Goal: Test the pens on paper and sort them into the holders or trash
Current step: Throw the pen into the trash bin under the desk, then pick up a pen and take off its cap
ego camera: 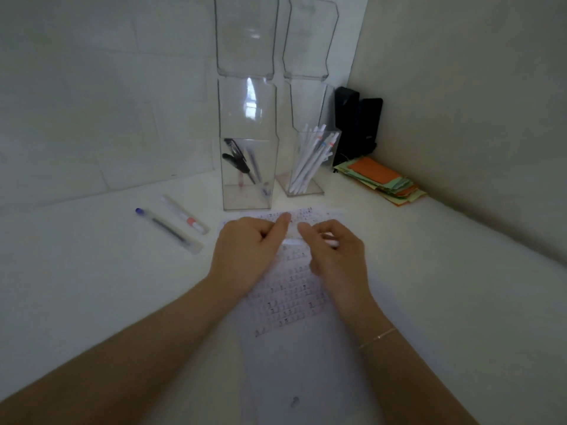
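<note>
On the white surface [92, 271] to your left lie two pens: a blue-capped pen [168, 230] and, just beside it, a white pen with a red band [185, 214]. Your left hand [245, 250] has its fingers curled, pinching one end of a clear, blurred pen [291, 237] over the scribbled paper [291, 302]. Your right hand [334, 250] curls its fingers round the pen's other end. Behind the paper stand two clear holders: the left holder [247, 176] with dark pens, the right holder [310, 161] with white ones. Farther right lies a stack of coloured notes [383, 179].
</note>
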The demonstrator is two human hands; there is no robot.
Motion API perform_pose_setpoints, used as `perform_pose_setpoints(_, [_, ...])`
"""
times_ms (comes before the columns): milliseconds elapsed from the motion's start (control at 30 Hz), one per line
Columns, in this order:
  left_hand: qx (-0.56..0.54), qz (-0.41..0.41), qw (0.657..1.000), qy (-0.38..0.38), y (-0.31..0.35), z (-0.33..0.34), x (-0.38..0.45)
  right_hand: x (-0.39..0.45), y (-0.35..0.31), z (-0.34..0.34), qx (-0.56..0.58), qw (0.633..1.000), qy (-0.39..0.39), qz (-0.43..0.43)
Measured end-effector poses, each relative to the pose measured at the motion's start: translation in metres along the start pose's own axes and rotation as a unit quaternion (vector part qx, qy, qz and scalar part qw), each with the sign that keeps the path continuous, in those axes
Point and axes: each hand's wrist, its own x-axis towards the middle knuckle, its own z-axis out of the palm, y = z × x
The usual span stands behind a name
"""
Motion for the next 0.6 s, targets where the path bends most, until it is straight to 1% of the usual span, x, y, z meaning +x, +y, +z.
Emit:
perform_pose_setpoints(100, [0.011,0.002,1.000,0.006,0.006,0.001,0.002,-0.002,-0.013,-0.011,0.169,0.982,-0.054,0.064])
perform_pose_setpoints(133, [0.012,0.005,1.000,-0.009,0.011,0.002,0.000,-0.002,-0.018,-0.019,0.197,0.976,-0.061,0.077])
perform_pose_setpoints(167, [0.016,0.009,0.999,-0.033,0.018,0.006,-0.003,-0.002,-0.024,-0.030,0.195,0.976,-0.055,0.080])
perform_pose_setpoints(200, [0.023,0.019,0.998,-0.062,0.025,0.010,-0.006,-0.003,-0.029,-0.044,0.172,0.982,-0.032,0.068])
perform_pose_setpoints(267, [0.043,0.056,0.990,-0.123,0.045,0.022,-0.010,-0.006,-0.042,-0.082,0.108,0.992,0.066,0.019])
perform_pose_setpoints(300, [0.058,0.083,0.983,-0.150,0.056,0.031,-0.014,-0.010,-0.046,-0.105,0.074,0.989,0.124,-0.007])
perform_pose_setpoints(400, [0.102,0.182,0.951,-0.228,0.095,0.070,-0.032,-0.036,-0.053,-0.181,-0.032,0.958,0.279,-0.058])
perform_pose_setpoints(500, [0.083,0.260,0.917,-0.291,0.133,0.121,-0.065,-0.082,-0.045,-0.246,-0.111,0.916,0.380,-0.069])
perform_pose_setpoints(600, [0.058,0.353,0.877,-0.322,0.163,0.171,-0.103,-0.133,-0.024,-0.295,-0.153,0.880,0.446,-0.052])
